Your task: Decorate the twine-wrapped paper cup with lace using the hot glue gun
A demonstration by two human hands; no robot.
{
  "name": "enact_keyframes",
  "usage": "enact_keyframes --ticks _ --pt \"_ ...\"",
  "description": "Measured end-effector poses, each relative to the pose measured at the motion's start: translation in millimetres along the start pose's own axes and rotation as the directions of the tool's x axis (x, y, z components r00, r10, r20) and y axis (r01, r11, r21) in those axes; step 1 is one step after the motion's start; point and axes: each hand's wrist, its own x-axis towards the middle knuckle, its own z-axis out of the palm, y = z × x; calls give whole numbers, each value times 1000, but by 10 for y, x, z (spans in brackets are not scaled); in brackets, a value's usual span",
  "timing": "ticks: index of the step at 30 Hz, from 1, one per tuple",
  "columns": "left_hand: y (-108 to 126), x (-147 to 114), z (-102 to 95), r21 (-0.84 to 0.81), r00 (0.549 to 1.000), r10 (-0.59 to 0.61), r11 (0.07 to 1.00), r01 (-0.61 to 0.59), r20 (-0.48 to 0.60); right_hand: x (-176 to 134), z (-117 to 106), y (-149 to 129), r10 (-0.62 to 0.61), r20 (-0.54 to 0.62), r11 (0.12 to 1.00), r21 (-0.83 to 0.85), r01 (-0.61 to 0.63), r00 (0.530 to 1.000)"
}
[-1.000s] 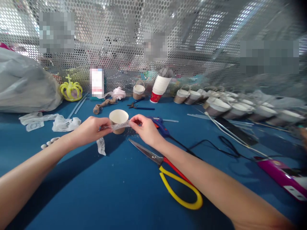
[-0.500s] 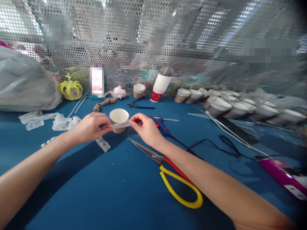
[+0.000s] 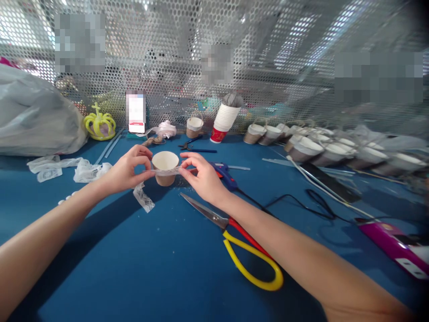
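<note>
A strip of white lace ribbon is stretched across the near side of a brown paper cup, just below its rim. The cup stands upright on the blue table. My left hand pinches the lace at the cup's left, and a loose tail of it hangs down to the table. At the cup's right, my right hand pinches the other end between thumb and fingers. Below the right hand lie large scissors with red and yellow handles. A blue glue gun lies behind that hand, partly hidden.
More lace lies at left near a big plastic bag and a yellow crown-shaped piece. Pliers, a stack of paper cups and a phone stand or lie behind. Several trimmed cups and a purple power strip are at right.
The lace has come up against the cup's front, a little higher and flatter. My left hand has shifted up and its fingers have spread more; the right hand has lifted its fingers slightly.
</note>
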Motion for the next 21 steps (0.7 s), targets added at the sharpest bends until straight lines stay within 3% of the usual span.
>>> enact_keyframes --ticks 21 --pt "8 22 11 -294 983 -180 938 183 36 -5 31 -40 45 17 994 101 -46 999"
